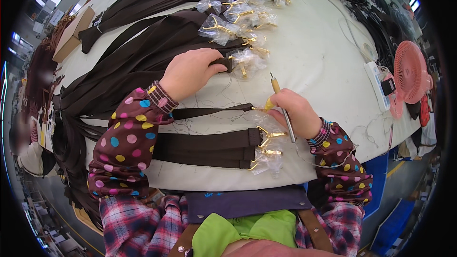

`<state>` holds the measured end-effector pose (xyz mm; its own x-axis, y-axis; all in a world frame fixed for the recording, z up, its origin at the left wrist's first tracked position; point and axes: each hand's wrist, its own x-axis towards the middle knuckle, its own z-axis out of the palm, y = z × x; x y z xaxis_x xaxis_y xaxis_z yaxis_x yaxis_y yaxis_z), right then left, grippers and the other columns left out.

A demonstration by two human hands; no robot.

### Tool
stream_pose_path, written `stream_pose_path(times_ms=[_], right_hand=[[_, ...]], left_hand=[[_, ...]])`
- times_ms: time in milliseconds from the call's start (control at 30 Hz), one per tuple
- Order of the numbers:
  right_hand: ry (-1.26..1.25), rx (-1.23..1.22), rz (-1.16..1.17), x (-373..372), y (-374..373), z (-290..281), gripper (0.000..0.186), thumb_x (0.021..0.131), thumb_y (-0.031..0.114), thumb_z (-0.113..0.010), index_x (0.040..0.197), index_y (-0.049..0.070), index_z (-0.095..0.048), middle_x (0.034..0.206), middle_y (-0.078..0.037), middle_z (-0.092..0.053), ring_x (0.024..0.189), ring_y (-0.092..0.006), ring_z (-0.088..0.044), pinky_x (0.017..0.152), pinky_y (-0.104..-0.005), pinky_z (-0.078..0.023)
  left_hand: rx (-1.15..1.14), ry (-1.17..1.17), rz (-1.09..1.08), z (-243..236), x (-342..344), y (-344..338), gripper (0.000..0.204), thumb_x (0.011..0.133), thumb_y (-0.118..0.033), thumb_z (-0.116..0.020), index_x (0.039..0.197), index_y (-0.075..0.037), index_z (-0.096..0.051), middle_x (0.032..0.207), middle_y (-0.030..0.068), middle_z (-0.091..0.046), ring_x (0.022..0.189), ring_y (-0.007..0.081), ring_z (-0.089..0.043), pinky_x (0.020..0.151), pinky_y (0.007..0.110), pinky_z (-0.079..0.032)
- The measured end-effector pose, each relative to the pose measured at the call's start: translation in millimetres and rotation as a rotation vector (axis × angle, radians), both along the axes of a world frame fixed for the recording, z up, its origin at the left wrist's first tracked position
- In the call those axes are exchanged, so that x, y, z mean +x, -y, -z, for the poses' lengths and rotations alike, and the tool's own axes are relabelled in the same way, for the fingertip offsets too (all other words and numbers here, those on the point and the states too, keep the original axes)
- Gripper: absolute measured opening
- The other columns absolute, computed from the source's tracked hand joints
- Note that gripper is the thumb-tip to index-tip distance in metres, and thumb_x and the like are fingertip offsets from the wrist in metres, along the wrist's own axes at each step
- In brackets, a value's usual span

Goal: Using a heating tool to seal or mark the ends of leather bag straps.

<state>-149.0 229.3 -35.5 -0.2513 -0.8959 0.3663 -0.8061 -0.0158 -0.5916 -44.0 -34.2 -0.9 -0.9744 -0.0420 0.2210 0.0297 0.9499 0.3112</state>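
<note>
My left hand (193,69) grips the end of a dark brown strap (222,63) beside a plastic-wrapped gold clasp (243,69). My right hand (293,109) is closed round a corded pen-like tool (276,85), its metal tip pointing up and away from me; a small yellow piece under my fingers is partly hidden. Just left of that hand a narrow strap (214,110) lies with gold hardware at its end. Nearer me, wider straps (204,147) end in gold clasps (273,151) under clear plastic. Loose threads lie between the straps.
More straps and bagged clasps (238,12) cover the back of the white table (323,62). A cardboard box (71,33) is at left. A pink fan (410,71), white power strip (377,84) and loose cable are at right. A partly visible person (31,147) is at far left.
</note>
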Motion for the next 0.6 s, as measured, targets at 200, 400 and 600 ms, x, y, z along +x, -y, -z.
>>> stream_pose_path(times_ms=[200, 400, 600], right_hand=[[-0.104, -0.045, 0.017, -9, -1, -2, 0.022, 0.074, 0.001, -0.069, 0.09, 0.005, -0.055, 0.077, -0.01, -0.057, 0.075, -0.028, -0.056, 0.064, -0.0356, -0.047], [0.024, -0.028, 0.087, -1, 7, -8, 0.023, 0.075, 0.007, -0.07, 0.092, 0.006, -0.055, 0.079, -0.01, -0.057, 0.077, -0.0287, -0.057, 0.066, -0.036, -0.047], [-0.072, 0.08, 0.047, 4, 11, -11, 0.026, 0.074, 0.012, -0.072, 0.093, 0.007, -0.055, 0.082, -0.008, -0.058, 0.08, -0.0267, -0.058, 0.07, -0.0352, -0.047]], left_hand=[[0.23, -0.196, -0.204, 11, 4, -13, 0.024, 0.08, -0.012, -0.07, 0.101, -0.004, -0.062, 0.084, 0.0062, -0.056, 0.069, 0.0215, -0.053, 0.064, 0.031, -0.046], [0.119, -0.115, 0.229, 22, 41, -35, 0.027, 0.078, -0.014, -0.072, 0.102, -0.01, -0.061, 0.088, 0.0061, -0.056, 0.076, 0.0241, -0.059, 0.065, 0.034, -0.048], [-0.163, 0.013, 0.297, 30, 61, -45, 0.026, 0.079, -0.014, -0.064, 0.105, -0.012, -0.061, 0.088, 0.003, -0.055, 0.072, 0.0192, -0.058, 0.061, 0.031, -0.048]])
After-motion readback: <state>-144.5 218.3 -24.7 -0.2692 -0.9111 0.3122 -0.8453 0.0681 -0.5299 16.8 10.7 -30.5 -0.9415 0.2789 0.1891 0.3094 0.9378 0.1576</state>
